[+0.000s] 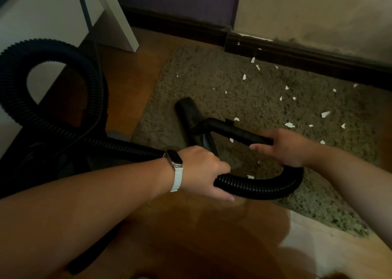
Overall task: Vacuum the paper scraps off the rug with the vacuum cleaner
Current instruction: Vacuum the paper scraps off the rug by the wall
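The left hand (201, 170) is curled around the ribbed black hose (265, 188), thumb underneath and fingers over the top, near the front edge of the rug (212, 83). A pale-strapped watch (175, 161) sits on that wrist. The right hand (284, 147) grips the rigid black tube (237, 131), fingers wrapped around its near end. Between the two hands the hose bends in a tight curve over the rug.

The tube runs left and away to the black nozzle (187, 111), which rests on the left part of the rug. The paper scraps (289, 125) lie mostly to the right of and beyond the nozzle, spread across the rug towards the far right. A few lie close under the tube and beside the hose curve, and a couple sit right by the dark baseboard (297, 56) along the rug's far edge.

To the left, the hose makes a big loop over the wooden floor (127, 77), in front of a white furniture leg (118, 20). A thin dark cable (84, 13) drops past that leg behind the loop. A pale wall (307, 9) rises above the baseboard.
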Tool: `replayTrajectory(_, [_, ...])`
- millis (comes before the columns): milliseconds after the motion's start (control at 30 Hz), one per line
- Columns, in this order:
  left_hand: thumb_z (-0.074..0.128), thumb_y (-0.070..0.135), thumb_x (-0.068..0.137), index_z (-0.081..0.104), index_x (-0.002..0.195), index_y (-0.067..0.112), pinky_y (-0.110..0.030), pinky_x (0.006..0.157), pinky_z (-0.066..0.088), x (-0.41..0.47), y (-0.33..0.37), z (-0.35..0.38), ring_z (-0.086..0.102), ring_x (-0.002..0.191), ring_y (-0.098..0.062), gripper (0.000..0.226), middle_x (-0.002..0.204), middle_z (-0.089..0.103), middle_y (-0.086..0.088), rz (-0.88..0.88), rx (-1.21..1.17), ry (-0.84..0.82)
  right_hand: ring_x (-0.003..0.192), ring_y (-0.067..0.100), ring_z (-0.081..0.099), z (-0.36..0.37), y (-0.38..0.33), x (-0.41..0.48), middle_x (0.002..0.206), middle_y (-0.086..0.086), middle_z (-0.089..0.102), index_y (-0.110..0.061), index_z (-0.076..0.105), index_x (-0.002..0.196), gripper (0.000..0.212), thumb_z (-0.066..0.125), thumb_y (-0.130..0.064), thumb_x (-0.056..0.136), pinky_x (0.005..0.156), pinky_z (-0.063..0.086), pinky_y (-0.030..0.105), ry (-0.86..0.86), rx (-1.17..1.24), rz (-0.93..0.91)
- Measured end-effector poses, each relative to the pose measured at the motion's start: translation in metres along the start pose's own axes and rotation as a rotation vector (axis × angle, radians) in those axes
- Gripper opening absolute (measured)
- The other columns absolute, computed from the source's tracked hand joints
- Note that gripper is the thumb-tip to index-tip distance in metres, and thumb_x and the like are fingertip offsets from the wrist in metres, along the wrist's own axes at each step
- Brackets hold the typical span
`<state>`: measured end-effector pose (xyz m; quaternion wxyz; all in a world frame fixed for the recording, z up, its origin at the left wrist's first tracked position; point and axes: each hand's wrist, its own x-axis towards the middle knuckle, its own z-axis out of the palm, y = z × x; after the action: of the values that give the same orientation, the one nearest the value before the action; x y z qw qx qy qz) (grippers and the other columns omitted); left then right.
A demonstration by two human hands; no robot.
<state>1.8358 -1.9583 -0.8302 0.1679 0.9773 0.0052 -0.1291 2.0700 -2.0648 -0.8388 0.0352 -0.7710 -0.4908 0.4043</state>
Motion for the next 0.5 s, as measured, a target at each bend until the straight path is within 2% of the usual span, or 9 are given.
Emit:
replayTrajectory(67, [0.044,0.077,0.083,0.049,0.085,0.029,-0.031,0.055,0.049,0.009,0.002,-0.002,0.058,0.062,-0.012,0.049,0.068,0.055,0.010,0.018,-0.006,0.025,0.070,0.012,0.062,-0.006,0.009,-0.003,0.072,-0.001,0.065,-0.033,0.065,0.096,0.026,0.058,-0.057,0.090,0.060,0.045,0.025,0.034,0.000,0.013])
replayTrajectory(167, [0.045,0.077,0.082,0.042,0.080,0.031,-0.030,0.053,0.046,0.020,0.004,-0.005,0.058,0.061,-0.012,0.046,0.066,0.054,0.010,0.037,0.000,0.050,0.064,0.011,0.059,-0.016,0.013,-0.008,0.066,-0.002,0.061,-0.034,0.059,0.080,0.024,0.059,-0.056,0.090,0.054,0.038,0.022,0.064,-0.019,0.028])
replayTrajectory(367, [0.043,0.079,0.082,0.053,0.087,0.027,-0.031,0.053,0.048,0.016,0.000,0.000,0.060,0.063,-0.014,0.053,0.069,0.058,0.008,0.026,0.026,0.054,0.064,0.013,0.060,-0.010,0.013,-0.003,0.069,0.003,0.063,-0.023,0.065,0.089,0.034,0.060,-0.056,0.089,0.055,0.041,0.026,0.092,-0.007,0.029])
replayTrajectory(500, [0.044,0.077,0.083,0.056,0.090,0.025,-0.033,0.053,0.050,0.005,-0.004,0.004,0.058,0.060,-0.013,0.054,0.067,0.057,0.009,0.021,0.029,0.033,0.061,0.008,0.058,-0.003,0.000,0.006,0.064,-0.004,0.060,-0.027,0.063,0.086,0.031,0.058,-0.057,0.090,0.053,0.037,0.024,0.085,-0.009,-0.010])
